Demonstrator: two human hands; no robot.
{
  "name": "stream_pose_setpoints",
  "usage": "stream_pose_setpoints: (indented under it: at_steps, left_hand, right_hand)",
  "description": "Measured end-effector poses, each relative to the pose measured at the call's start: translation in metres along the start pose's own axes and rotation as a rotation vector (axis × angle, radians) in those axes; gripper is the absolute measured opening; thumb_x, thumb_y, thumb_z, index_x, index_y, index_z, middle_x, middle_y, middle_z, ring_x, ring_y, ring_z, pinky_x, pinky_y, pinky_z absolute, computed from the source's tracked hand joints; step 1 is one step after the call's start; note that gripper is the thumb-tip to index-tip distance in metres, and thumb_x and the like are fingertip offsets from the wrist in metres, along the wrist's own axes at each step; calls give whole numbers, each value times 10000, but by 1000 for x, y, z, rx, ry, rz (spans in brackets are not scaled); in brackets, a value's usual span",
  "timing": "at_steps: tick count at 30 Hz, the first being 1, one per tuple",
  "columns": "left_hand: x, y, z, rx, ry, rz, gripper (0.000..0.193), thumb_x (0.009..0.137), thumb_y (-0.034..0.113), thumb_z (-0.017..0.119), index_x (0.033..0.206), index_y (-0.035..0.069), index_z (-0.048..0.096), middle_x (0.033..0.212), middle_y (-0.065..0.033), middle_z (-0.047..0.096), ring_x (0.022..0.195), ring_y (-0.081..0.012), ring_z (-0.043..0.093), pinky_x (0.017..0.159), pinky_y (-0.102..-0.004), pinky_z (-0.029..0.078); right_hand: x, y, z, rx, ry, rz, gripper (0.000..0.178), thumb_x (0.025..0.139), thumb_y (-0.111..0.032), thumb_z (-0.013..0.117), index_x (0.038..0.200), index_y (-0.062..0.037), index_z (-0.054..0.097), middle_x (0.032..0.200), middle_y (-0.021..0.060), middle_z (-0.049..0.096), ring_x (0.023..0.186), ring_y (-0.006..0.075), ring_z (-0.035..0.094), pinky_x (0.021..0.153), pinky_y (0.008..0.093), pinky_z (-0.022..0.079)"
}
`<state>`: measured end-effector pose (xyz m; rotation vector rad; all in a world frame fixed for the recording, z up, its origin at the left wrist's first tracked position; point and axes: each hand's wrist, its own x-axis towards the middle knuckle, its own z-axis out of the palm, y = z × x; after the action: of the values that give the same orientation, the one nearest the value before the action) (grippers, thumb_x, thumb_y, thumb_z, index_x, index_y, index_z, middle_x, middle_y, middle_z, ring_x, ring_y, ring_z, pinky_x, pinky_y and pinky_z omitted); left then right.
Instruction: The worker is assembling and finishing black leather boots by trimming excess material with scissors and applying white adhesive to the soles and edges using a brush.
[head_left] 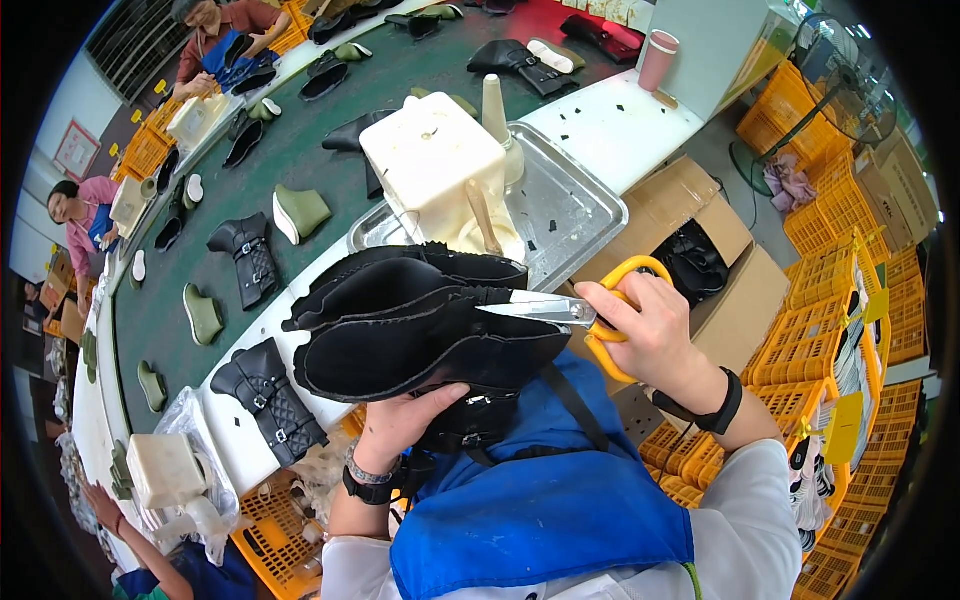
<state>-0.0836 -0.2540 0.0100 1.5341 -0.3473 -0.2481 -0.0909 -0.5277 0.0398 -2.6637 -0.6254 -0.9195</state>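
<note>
A pair of black boot uppers (400, 345) lies over my lap, their open tops toward the left. My left hand (405, 425) grips the nearer one from below, thumb pressed on its side by the buckles. In my right hand (645, 325) are scissors (610, 315) with yellow handles, fingers wrapped through the loops. The scissor blades point left and reach the edge of the black boot, between the two uppers; whether they are cutting I cannot tell. A blue apron (540, 510) covers my lap under the boots.
Beyond the boots stand a white glue tub (435, 145) with a brush and a metal tray (590, 225). A green conveyor (290, 160) carries more boots and green wedge forms. A cardboard box (715, 290) and yellow crates (790, 360) stand at right. Co-workers sit at left; one's hand (103, 507) is nearby.
</note>
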Motion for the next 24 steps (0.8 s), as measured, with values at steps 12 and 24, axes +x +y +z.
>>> stream_pose_setpoints:
  at_steps: [12,24]
  left_hand:
    - [-1,-3,-1,63,-40,-20,351,758,88,680,1079,-1,567,1035,-69,605,923,-155,563,837,-272,439]
    - [-4,-7,-4,318,-40,-26,355,768,174,684,1071,19,583,1014,-79,616,899,-172,577,810,-278,446]
  right_hand:
    - [-8,3,0,42,-56,12,351,601,-128,691,946,-146,629,631,23,443,535,187,491,484,291,405]
    - [-3,2,-4,92,-46,-13,380,585,-121,703,957,-152,633,630,21,450,530,184,480,470,293,392]
